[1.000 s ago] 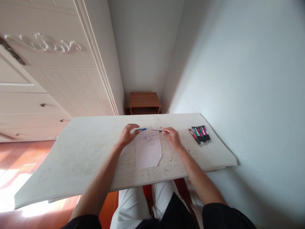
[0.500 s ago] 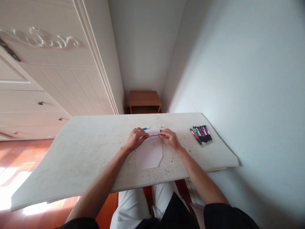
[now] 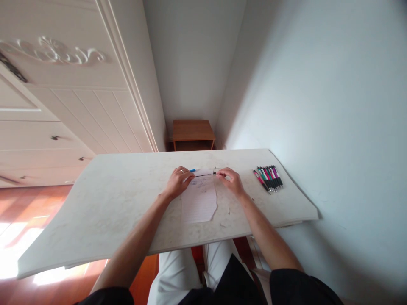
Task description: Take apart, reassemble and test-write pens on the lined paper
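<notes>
My left hand (image 3: 179,183) is closed, its thumb and fingers pinching one end of a thin dark pen refill (image 3: 202,175). The refill points right, above the upper part of a sheet of lined paper (image 3: 199,207) with pen scribbles on it. To the right of the refill's free end is my right hand (image 3: 230,180), its thumb and forefinger pressed together. What they hold, if anything, is too small to make out. A small dark piece (image 3: 214,173) shows right at its fingertips. Beyond my left fingers lies a blue pen part (image 3: 192,170), partly hidden.
Several pens (image 3: 269,178) with pink, green and purple barrels lie side by side at the right of the white table (image 3: 121,199). A wall (image 3: 333,127) borders the table's right side. Past the far edge stands a small wooden cabinet (image 3: 193,129); a white wardrobe (image 3: 95,97) is at left.
My hands have moved apart. The right one has come off the refill's right end and shifted rightward, while the left has drawn slightly left with the refill in its fingers.
</notes>
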{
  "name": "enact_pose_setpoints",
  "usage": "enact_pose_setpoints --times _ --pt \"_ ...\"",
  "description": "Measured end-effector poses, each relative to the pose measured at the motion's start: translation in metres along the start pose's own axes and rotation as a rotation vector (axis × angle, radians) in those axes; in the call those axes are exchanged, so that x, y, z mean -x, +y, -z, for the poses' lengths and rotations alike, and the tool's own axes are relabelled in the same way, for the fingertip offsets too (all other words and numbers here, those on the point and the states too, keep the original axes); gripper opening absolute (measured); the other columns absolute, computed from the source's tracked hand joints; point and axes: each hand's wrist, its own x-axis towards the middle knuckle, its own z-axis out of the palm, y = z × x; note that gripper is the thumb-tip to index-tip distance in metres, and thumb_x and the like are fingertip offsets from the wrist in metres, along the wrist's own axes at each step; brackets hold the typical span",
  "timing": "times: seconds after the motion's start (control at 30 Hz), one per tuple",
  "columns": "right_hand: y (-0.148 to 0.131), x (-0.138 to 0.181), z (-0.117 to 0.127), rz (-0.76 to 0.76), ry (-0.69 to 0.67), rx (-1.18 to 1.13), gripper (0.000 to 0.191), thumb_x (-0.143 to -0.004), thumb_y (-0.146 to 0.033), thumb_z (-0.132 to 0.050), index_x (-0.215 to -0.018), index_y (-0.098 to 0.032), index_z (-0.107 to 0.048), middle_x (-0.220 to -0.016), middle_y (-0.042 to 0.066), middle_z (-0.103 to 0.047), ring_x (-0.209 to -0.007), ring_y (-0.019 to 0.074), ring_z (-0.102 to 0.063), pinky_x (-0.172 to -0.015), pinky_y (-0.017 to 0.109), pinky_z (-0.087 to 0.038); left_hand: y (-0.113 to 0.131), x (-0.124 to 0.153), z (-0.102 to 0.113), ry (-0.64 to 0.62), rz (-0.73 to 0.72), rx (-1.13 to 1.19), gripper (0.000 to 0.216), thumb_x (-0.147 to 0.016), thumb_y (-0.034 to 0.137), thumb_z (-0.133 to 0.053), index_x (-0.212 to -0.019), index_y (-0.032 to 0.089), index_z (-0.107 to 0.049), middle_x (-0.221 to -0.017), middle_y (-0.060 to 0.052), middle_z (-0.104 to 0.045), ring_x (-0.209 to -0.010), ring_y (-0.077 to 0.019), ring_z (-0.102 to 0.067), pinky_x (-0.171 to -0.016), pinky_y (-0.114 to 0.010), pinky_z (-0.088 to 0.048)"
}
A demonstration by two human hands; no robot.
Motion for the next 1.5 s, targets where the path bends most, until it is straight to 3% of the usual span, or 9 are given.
enact_pose_setpoints --times 0.23,0.67,0.87,1.0,1.07,1.13,1.27,1.5 --pt "0.024 0.0 0.005 -0.11 0.12 0.163 0.022 -0.089 -0.036 -0.058 -0.089 -0.02 -0.073 -0.086 0.008 -0.071 -0.073 0.018 -0.063 -0.065 0.03 -0.052 0.004 0.002 -0.002 0.038 0.035 -0.157 0.021 -0.093 0.029 -0.056 -0.093 0.024 -0.076 -0.091 -0.009 -0.071 -0.096 -0.0246 -0.056 -0.087 -0.041 -0.043" --pt "0.045 -0.004 -0.001 -0.104 0.041 0.287 0.024 -0.093 -0.029 -0.052 -0.096 -0.022 -0.074 -0.091 0.009 -0.068 -0.089 0.0233 -0.062 -0.088 0.04 -0.049 0.008 0.001 -0.008 0.029 0.052 -0.192 0.019 -0.09 0.026 -0.059 -0.091 0.025 -0.078 -0.093 -0.009 -0.071 -0.098 -0.0271 -0.055 -0.085 -0.042 -0.04" --pt "0.033 -0.006 0.005 -0.151 0.173 0.167 0.024 -0.091 -0.031 -0.048 -0.092 -0.02 -0.07 -0.094 0.01 -0.07 -0.087 0.0219 -0.063 -0.078 0.034 -0.05 0.008 -0.002 -0.001 0.143 0.081 -0.093 0.023 -0.092 0.032 -0.056 -0.089 0.023 -0.076 -0.088 -0.008 -0.072 -0.091 -0.0236 -0.057 -0.086 -0.037 -0.041" --pt "0.019 -0.005 0.012 -0.248 0.281 0.058 0.021 -0.084 -0.029 -0.048 -0.072 -0.02 -0.062 -0.072 0.003 -0.065 -0.068 0.018 -0.057 -0.063 0.028 -0.044 0.0 -0.003 0.012 0.273 0.303 0.007 0.025 -0.089 0.035 -0.055 -0.089 0.019 -0.075 -0.066 -0.003 -0.065 -0.063 -0.0161 -0.054 -0.068 -0.028 -0.041" --pt "0.014 -0.003 0.014 -0.268 0.21 -0.009 0.021 -0.081 -0.027 -0.047 -0.063 -0.02 -0.056 -0.06 -0.001 -0.056 -0.058 0.0149 -0.048 -0.056 0.026 -0.038 -0.006 -0.002 0.019 0.306 0.474 -0.012 0.027 -0.087 0.038 -0.055 -0.089 0.018 -0.074 -0.052 0.002 -0.054 -0.051 -0.0131 -0.046 -0.059 -0.026 -0.036" --pt "0.01 0.0 0.013 -0.237 0.054 -0.055 0.021 -0.078 -0.026 -0.046 -0.06 -0.019 -0.054 -0.057 -0.002 -0.051 -0.055 0.0129 -0.044 -0.054 0.025 -0.034 -0.013 0.0 0.025 0.287 0.598 -0.052 0.026 -0.084 0.036 -0.054 -0.085 0.017 -0.073 -0.049 0.004 -0.048 -0.048 -0.0125 -0.043 -0.056 -0.025 -0.033" --pt "0.006 0.003 0.005 -0.166 -0.253 -0.041 0.02 -0.076 -0.025 -0.048 -0.057 -0.019 -0.054 -0.059 -0.001 -0.053 -0.058 0.0125 -0.048 -0.057 0.024 -0.035 -0.019 0.001 0.03 0.166 0.692 -0.106 0.023 -0.079 0.032 -0.053 -0.08 0.018 -0.071 -0.056 0.001 -0.056 -0.054 -0.0143 -0.049 -0.057 -0.026 -0.032" --pt "0.005 0.001 0.003 -0.232 -0.248 -0.033 0.021 -0.079 -0.027 -0.049 -0.065 -0.017 -0.062 -0.064 0.0 -0.059 -0.061 0.0128 -0.051 -0.06 0.024 -0.037 -0.009 0.001 0.029 -0.015 0.643 -0.145 0.023 -0.082 0.034 -0.052 -0.084 0.022 -0.071 -0.068 -0.001 -0.066 -0.062 -0.0166 -0.055 -0.059 -0.026 -0.031"
